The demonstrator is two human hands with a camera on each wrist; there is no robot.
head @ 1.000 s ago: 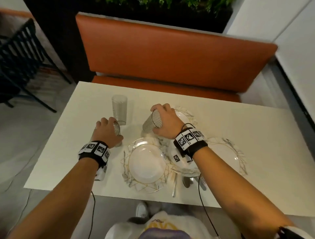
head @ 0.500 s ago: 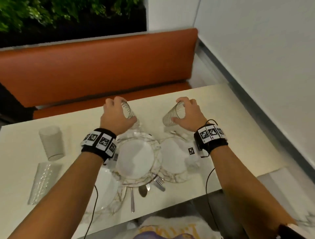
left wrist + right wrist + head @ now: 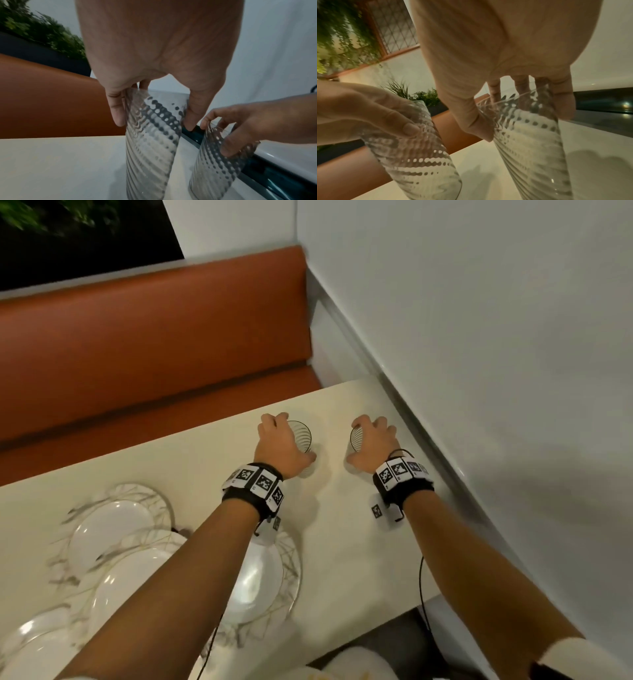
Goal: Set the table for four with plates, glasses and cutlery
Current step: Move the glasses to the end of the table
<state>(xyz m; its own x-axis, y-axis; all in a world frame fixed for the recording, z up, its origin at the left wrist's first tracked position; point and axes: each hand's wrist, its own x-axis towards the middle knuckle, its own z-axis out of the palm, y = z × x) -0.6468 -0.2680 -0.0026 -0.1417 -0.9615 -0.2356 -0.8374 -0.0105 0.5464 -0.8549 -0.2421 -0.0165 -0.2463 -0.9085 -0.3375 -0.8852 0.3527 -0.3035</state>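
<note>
Our left hand [image 3: 279, 445] grips left glass [image 3: 301, 436] near rim. Our right hand [image 3: 371, 445] grips right glass [image 3: 356, 438] same way. Both glasses near far right corner of desk [image 3: 342, 542], close together, by wall edge. Plates [image 3: 113, 529] wait near front edge.

Risk, we think: glasses may bump and chip, since gap small. Right glass looks tilted; may tip if we let go fast.

Half second ago: glasses up over plates. Now lower, at corner.
</note>
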